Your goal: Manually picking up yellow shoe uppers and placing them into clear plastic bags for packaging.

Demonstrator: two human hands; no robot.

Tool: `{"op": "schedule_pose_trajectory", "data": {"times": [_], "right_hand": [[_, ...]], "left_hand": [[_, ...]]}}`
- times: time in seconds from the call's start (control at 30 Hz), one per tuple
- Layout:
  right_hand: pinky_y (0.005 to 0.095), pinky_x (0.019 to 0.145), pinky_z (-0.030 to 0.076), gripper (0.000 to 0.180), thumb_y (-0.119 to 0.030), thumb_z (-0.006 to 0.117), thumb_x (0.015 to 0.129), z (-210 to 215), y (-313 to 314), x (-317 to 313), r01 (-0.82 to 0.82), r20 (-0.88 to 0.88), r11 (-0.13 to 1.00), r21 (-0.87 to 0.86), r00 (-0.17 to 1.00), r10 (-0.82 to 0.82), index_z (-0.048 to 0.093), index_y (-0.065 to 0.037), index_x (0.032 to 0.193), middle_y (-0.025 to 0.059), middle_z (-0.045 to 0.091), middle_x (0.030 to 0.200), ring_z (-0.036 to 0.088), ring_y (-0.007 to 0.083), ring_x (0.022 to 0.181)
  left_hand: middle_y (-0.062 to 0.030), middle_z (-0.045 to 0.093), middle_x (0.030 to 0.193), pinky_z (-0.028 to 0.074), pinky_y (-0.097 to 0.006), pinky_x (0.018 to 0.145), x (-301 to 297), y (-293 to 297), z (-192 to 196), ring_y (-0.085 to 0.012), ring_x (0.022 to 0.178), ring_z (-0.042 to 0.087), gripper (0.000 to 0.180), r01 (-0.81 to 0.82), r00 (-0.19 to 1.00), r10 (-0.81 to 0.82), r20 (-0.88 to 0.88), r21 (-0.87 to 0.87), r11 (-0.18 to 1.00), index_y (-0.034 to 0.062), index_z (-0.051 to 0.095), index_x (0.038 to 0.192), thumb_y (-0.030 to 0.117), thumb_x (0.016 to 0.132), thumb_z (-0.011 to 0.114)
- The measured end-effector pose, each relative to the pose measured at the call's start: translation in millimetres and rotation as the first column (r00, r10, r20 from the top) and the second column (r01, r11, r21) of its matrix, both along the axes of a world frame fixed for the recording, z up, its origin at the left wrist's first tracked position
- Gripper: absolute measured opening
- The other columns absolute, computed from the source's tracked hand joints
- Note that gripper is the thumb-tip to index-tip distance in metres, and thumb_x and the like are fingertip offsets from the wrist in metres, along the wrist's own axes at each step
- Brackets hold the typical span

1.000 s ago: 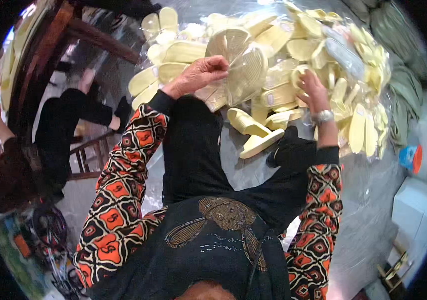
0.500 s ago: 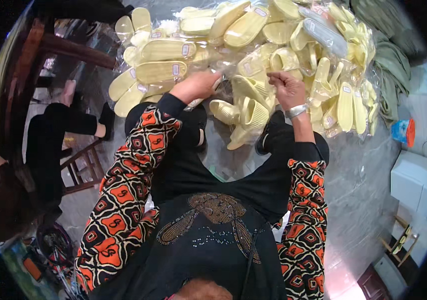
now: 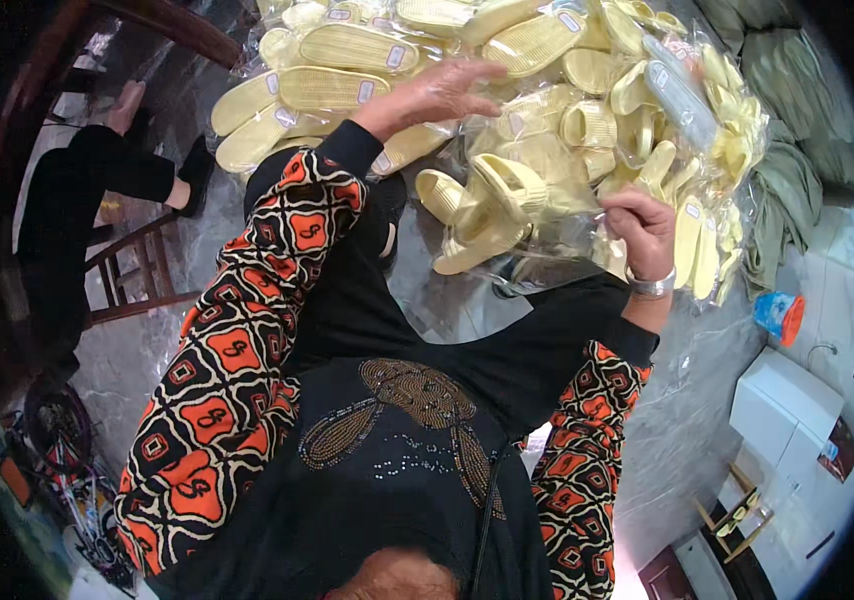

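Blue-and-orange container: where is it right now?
In the head view, the blue-and-orange container sits on the floor at the person's right, beyond the right hand, between the green stack and a white box.

Both hands, left (image 3: 434,95) and right (image 3: 640,228), grip a clear bag (image 3: 537,175) over a heap of yellow slippers (image 3: 347,50).

A single fisheye camera worn on the person's head looks steeply down past the chest, close over both forearms, toward a heap of yellow slippers (image 3: 547,150) on the grey floor (image 3: 687,420); straight edges bend near the dark rim.
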State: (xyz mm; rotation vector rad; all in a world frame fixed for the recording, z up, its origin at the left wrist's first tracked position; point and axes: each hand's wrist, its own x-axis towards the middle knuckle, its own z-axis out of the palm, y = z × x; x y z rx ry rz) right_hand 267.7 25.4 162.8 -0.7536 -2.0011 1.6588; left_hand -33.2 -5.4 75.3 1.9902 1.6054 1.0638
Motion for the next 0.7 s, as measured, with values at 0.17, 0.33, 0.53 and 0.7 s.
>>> {"op": "schedule_pose_trajectory", "data": {"times": [0.17, 0.33, 0.53, 0.7], "right_hand": [[0.0176, 0.052, 0.037, 0.012, -0.003, 0.059, 0.076, -2, 9, 22, 0.193, -0.098, 0.981, -0.024, 0.976, -0.194, 0.063, -0.001, 0.087, 0.0025, 0.060, 0.075, 0.049, 0.0056, 0.060], [0.0190, 0.054, 0.040, 0.011, -0.002, 0.061, 0.076, -2, 22, 55, 0.512, -0.113, 0.857, 0.056, 0.856, -0.504, 0.062, 0.000, 0.087, 0.0030, 0.061, 0.072, 0.052, 0.0072, 0.059], [0.0227, 0.060, 0.045, 0.011, -0.002, 0.062, 0.075, -8, 24, 63, 0.613, -0.384, 0.790, -0.006, 0.728, -0.568, 0.060, 0.001, 0.085, 0.0077, 0.061, 0.075, 0.056, 0.0131, 0.065], [0.0258, 0.067, 0.047, 0.006, -0.002, 0.060, 0.077, 13, 12, 54, 0.684, -0.642, 0.730, 0.012, 0.565, -0.519, 0.058, 0.001, 0.081, 0.0106, 0.060, 0.081, 0.055, 0.0162, 0.069]], "left_hand": [[-0.0020, 0.059, 0.073, 0.044, -0.023, 0.065, -3, -8, 19, -0.0088, 0.069, 0.054, 0.013, 0.172, 0.969, -0.108, 0.222, -0.295, 0.940, 0.0016, 0.061, 0.084, 0.011, 0.075, 0.061], [0.0016, 0.058, 0.070, 0.043, -0.021, 0.063, -6, -21, 57, -0.0060, 0.067, 0.052, 0.009, 0.173, 0.826, -0.022, 0.563, -0.216, 0.961, 0.0033, 0.061, 0.082, 0.011, 0.078, 0.061], [-0.0004, 0.058, 0.083, 0.043, -0.022, 0.072, 0, -41, 77, -0.0081, 0.080, 0.053, 0.015, 0.126, 0.842, -0.154, 0.517, 0.091, 0.988, 0.0034, 0.058, 0.088, 0.011, 0.076, 0.063], [-0.0078, 0.062, 0.073, 0.045, -0.024, 0.056, 20, -53, 120, -0.0140, 0.065, 0.057, 0.011, -0.128, 0.888, -0.133, 0.440, 0.515, 0.847, 0.0020, 0.063, 0.077, -0.002, 0.068, 0.068]]}}
